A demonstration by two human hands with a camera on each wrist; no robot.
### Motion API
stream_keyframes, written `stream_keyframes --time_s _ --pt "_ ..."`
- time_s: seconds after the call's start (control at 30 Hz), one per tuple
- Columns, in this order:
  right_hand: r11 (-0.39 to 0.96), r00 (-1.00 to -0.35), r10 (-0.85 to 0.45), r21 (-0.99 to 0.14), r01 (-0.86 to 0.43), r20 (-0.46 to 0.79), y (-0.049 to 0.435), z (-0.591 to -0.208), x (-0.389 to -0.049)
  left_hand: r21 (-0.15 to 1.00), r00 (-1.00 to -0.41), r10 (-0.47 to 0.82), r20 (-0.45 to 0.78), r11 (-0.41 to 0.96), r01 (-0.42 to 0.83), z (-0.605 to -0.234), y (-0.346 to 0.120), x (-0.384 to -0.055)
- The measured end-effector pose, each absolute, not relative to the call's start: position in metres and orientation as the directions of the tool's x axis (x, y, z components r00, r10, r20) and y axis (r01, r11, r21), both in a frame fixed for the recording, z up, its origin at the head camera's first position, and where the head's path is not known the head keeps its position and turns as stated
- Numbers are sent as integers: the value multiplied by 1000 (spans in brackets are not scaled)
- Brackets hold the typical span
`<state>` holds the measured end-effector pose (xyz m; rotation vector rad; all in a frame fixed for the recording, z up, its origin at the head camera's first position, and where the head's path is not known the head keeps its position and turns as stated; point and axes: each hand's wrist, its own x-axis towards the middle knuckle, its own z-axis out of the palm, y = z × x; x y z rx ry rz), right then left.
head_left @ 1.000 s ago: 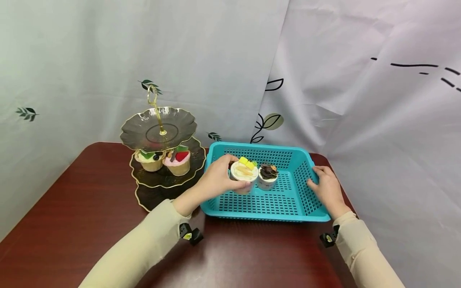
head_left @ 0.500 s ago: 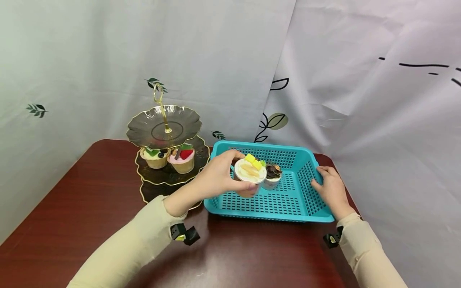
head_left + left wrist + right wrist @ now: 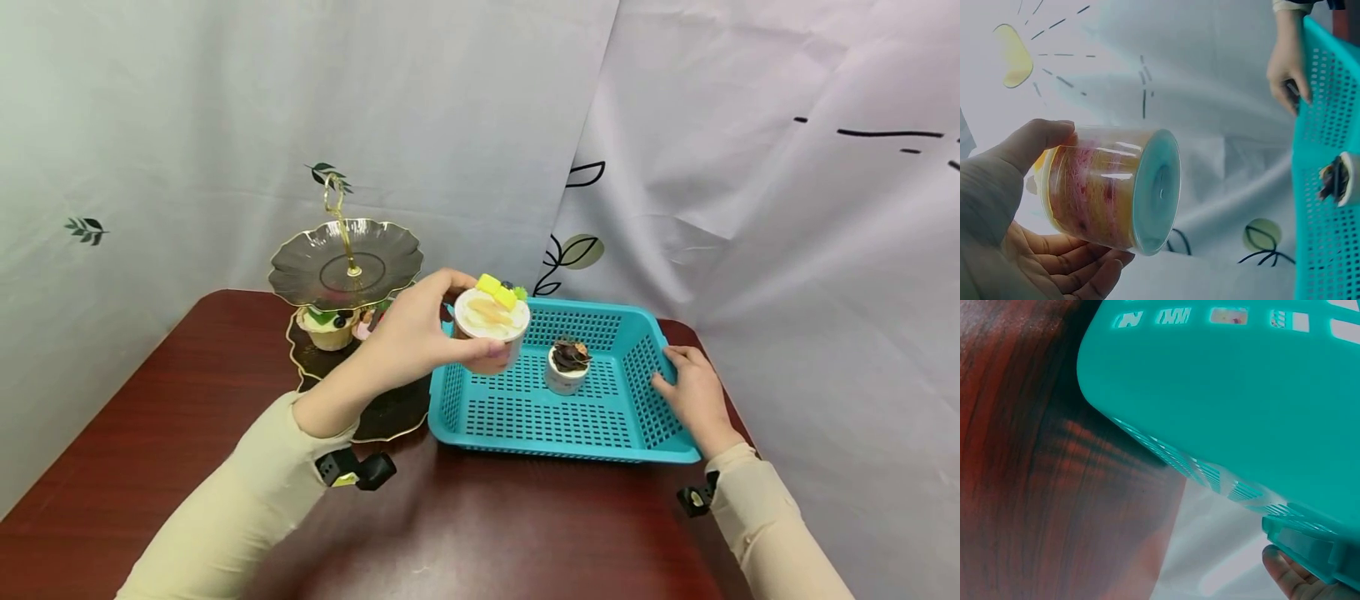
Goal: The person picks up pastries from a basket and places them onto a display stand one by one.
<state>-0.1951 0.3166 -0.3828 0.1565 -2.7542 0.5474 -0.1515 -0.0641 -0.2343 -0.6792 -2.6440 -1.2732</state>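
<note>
My left hand [image 3: 408,333] holds a clear cake cup [image 3: 491,329], thumb and fingers round its sides, above the left part of the turquoise basket [image 3: 555,454]. Pale cream, yellow cubes and a bit of green top it; the left wrist view shows pink and yellow layers through the wall of the cup [image 3: 1107,187]. A second cup with dark chocolate topping [image 3: 567,367] stands inside the basket. At the basket's right end, my right hand [image 3: 693,396] grips the rim, its thumb on the inner side; the right wrist view shows only some fingers [image 3: 1288,575] at that rim.
Left of the basket stands a tiered stand [image 3: 352,258] with gold edges and a gold loop handle. Its top plate bears nothing; a cupcake with green and dark toppings [image 3: 330,332] and a partly hidden pink one sit below. A pale curtain [image 3: 450,125] hangs behind the dark red table [image 3: 480,533].
My left hand has lifted the cake cup up out of the basket and moved it left, baring the chocolate-topped cup. My right hand stays on the basket rim.
</note>
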Motion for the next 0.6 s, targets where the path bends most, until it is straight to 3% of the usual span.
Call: stream_keyframes --time_s 0.6 --pt "921 -944 -37 -354 -159 327 316 -382 -194 704 -918 55 393 624 338 -212 -111 -161"
